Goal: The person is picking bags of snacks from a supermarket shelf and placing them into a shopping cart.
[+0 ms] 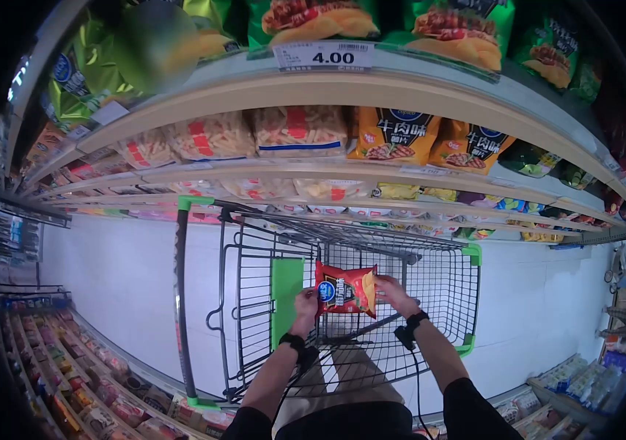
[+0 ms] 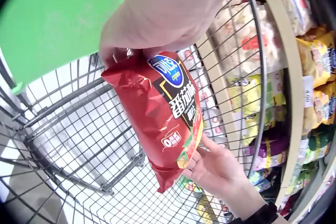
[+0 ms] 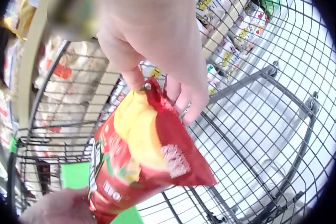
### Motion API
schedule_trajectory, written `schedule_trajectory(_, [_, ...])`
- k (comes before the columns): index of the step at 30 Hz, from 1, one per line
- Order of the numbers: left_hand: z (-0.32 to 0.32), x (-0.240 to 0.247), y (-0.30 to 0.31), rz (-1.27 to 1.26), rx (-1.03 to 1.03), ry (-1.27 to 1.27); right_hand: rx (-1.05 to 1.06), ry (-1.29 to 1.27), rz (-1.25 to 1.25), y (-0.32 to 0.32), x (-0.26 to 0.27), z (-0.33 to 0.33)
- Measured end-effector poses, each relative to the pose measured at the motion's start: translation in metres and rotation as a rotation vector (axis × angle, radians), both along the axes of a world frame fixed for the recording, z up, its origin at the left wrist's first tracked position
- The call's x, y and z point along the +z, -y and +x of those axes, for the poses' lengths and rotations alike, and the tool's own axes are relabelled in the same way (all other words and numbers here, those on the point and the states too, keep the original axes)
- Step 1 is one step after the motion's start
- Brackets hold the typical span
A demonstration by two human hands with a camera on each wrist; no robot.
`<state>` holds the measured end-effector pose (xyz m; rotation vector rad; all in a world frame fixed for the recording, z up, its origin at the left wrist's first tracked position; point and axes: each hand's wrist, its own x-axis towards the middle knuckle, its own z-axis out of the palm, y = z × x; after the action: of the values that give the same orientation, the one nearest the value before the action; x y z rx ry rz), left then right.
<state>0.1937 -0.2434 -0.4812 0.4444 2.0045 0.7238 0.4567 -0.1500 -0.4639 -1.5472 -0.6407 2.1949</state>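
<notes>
Two hands, the left hand (image 1: 306, 302) pinching the left edge and the right hand (image 1: 393, 293) the right, hold a glossy red crinkled snack bag (image 1: 346, 288) taut, its printed front turned up, over the black wire shopping cart (image 1: 441, 282).

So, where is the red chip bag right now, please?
Head view, centre: the red chip bag is held between the left hand and right hand, over the shopping cart.
</notes>
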Motion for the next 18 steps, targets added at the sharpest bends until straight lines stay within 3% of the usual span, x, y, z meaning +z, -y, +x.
schedule_trajectory(2, [0.006, -0.038, -0.019, -0.044, -0.111, -0.256, -0.029, 0.172, 0.052, 0.001, -0.043, -0.015])
schedule_trajectory(7, [0.001, -0.076, -0.051, -0.095, -0.140, -0.326, -0.141, 0.381, 0.210, -0.016, -0.125, -0.044])
schedule_trajectory(12, [-0.008, -0.131, -0.060, -0.021, -0.208, -0.282, -0.185, 0.408, 0.303, -0.032, -0.136, -0.061])
schedule_trajectory(13, [-0.006, -0.116, -0.070, -0.056, -0.210, -0.259, -0.193, 0.406, 0.301, -0.033, -0.143, -0.059])
schedule_trajectory(15, [-0.009, -0.153, -0.072, 0.082, -0.094, -0.019, -0.211, 0.383, 0.270, -0.035, -0.142, -0.061])
schedule_trajectory(18, [-0.010, -0.131, -0.082, 0.042, -0.292, -0.097, -0.208, 0.307, 0.262, -0.038, -0.146, -0.062])
